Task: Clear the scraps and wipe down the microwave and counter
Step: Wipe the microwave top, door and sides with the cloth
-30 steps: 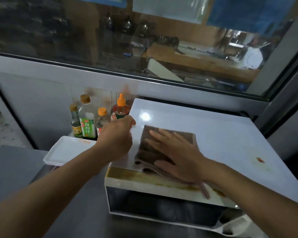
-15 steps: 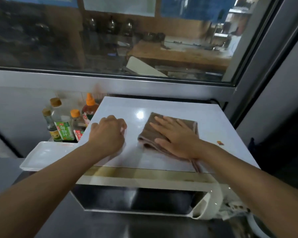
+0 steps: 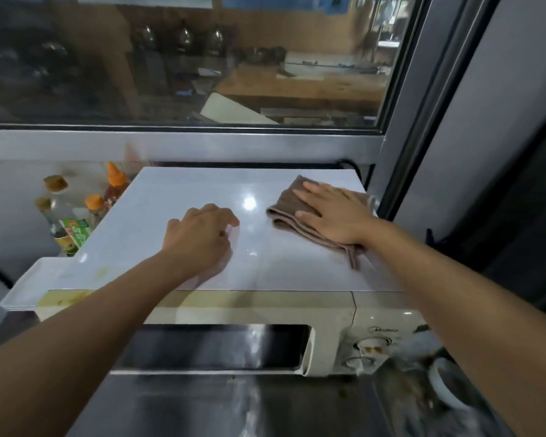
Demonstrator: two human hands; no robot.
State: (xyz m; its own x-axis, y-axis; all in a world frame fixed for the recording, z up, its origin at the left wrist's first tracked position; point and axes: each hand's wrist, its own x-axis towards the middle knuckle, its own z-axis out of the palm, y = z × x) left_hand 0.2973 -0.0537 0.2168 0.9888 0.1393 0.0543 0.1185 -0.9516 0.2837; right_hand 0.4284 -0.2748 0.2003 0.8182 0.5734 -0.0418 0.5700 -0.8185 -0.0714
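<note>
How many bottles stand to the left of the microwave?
4, all between the white microwave and the wall: a tall orange-nozzle sauce bottle at the back, a brown-capped clear bottle, a small orange-capped bottle, and a green-labelled bottle nearest. More may be hidden.

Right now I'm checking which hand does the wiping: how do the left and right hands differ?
The right hand lies flat, fingers straight, pressing the brown cloth; the left hand has curled fingers and rests bare on the surface. The right hand is at the far right corner, the left hand nearer the middle. Both rest on the microwave top.
</note>
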